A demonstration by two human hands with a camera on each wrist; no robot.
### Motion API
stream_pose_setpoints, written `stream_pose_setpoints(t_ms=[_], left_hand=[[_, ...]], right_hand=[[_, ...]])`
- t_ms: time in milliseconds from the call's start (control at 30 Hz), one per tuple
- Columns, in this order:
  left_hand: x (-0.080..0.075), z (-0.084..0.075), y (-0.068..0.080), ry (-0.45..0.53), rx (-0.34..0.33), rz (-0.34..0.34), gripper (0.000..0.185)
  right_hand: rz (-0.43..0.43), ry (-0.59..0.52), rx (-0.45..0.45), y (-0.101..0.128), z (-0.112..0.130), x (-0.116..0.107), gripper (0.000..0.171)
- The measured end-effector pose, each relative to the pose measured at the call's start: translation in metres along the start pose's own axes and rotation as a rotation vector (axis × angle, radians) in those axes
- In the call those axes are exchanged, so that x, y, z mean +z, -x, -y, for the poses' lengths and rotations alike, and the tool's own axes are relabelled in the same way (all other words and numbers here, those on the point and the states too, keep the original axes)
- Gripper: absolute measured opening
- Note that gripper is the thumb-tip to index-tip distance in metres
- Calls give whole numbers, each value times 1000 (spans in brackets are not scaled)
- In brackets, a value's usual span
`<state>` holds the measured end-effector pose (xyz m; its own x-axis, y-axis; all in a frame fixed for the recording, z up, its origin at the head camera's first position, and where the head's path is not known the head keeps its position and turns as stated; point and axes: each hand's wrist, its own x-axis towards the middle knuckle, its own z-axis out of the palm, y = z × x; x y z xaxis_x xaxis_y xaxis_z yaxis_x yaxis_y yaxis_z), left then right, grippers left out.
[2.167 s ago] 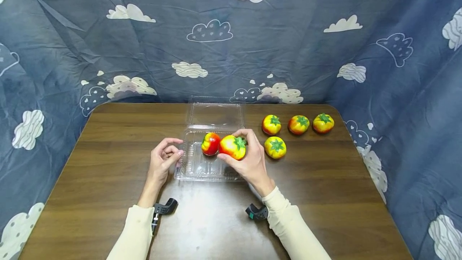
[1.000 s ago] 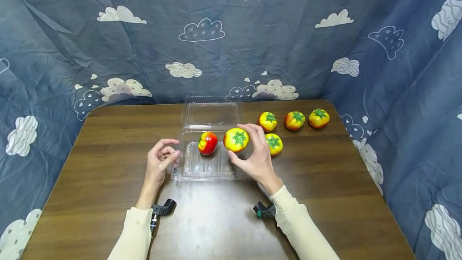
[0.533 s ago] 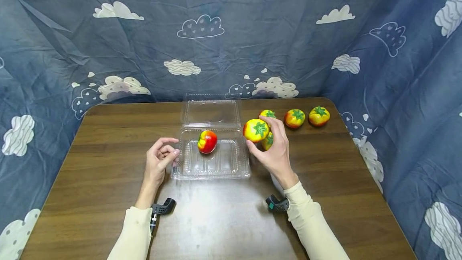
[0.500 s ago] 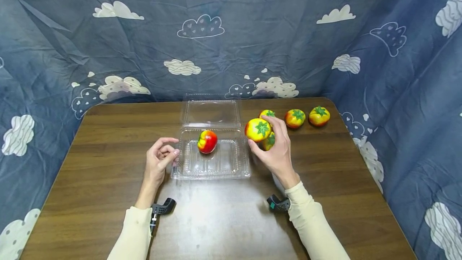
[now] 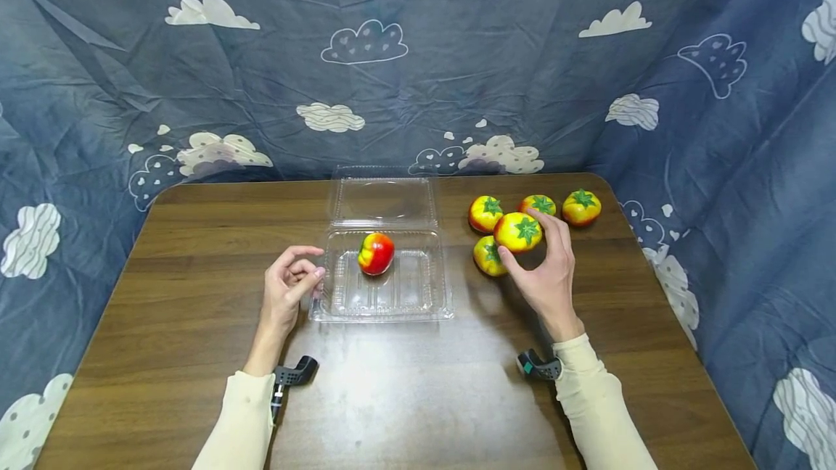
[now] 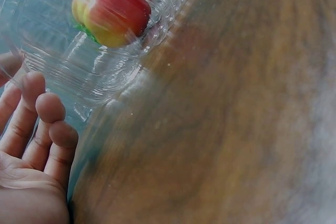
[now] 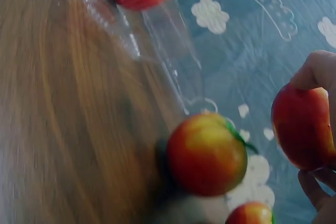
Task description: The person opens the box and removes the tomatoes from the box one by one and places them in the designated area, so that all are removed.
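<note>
Clear clamshell box (image 5: 418, 307), one red-yellow tomato (image 5: 376, 253) inside.

The wooden table (image 5: 196, 296) had lots of bare room at the front and left. The clear box (image 5: 382, 307) sat in the middle (one tomato (image 5: 376, 253) inside). Four tomatoes (image 5: 485, 213) crowded the back right corner.
</note>
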<state>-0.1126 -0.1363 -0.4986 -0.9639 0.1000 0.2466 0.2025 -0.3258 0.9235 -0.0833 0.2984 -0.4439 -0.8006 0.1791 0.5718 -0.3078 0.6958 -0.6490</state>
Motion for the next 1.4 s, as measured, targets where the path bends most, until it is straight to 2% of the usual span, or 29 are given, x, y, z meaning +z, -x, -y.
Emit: stream_pose_setpoints(t_ms=[267, 500, 767, 1133, 1400], left_hand=[[1, 0, 1, 5, -13, 19, 34], [-1, -1, 0, -2, 7, 5, 32], [-1, 2, 1, 4, 17, -2, 32], [-1, 0, 1, -4, 19, 17, 33], [-1, 2, -1, 9, 34, 6, 32]], right_hand=[[-34, 85, 84, 13, -30, -24, 76], [-25, 131, 160, 14, -50, -30, 74], [25, 176, 241, 20, -58, -28, 74], [71, 198, 268, 24, -65, -28, 75], [81, 197, 284, 26, -67, -28, 77]])
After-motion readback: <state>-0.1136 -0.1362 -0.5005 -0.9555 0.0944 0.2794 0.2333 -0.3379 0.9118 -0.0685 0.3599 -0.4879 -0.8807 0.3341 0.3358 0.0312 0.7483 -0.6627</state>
